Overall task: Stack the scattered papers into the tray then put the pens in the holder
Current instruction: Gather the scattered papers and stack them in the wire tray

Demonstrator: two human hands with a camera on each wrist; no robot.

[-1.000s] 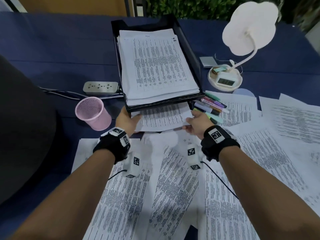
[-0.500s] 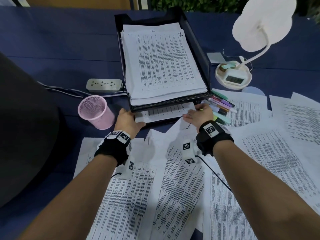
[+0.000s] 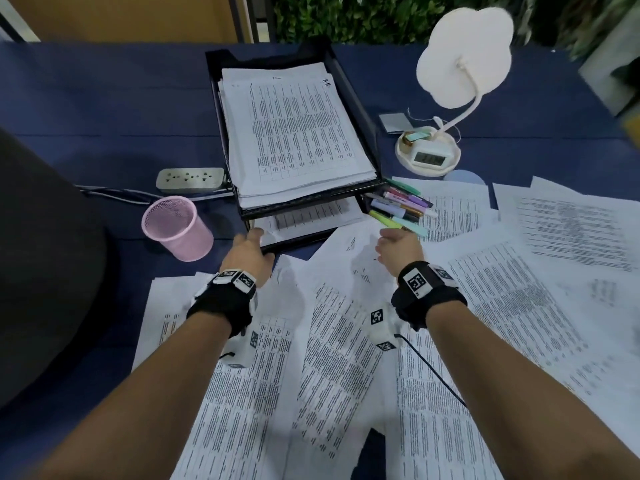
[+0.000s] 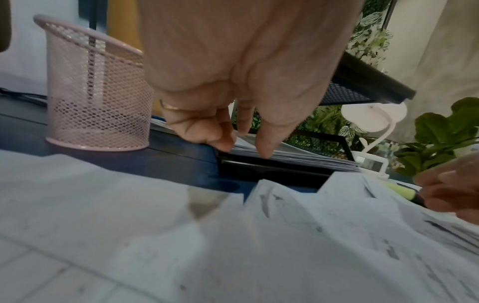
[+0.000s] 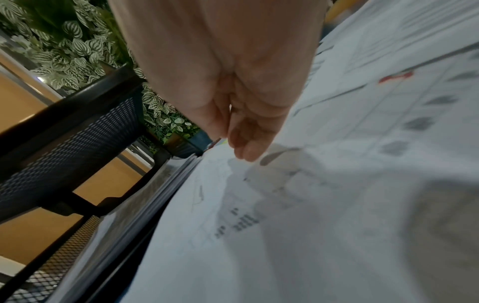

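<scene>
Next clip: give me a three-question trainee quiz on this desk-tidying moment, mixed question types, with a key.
1. True or false: the pink mesh holder already has pens in it.
2. Which tier of the black tray is the left hand touching? A upper, B lower.
3. Fill in: the pens lie on loose papers to the ____ of the tray.

Key
1. False; it looks empty.
2. B; the fingers rest at the lower stack's front edge.
3. Right, just beyond the right hand, which holds nothing.
</scene>
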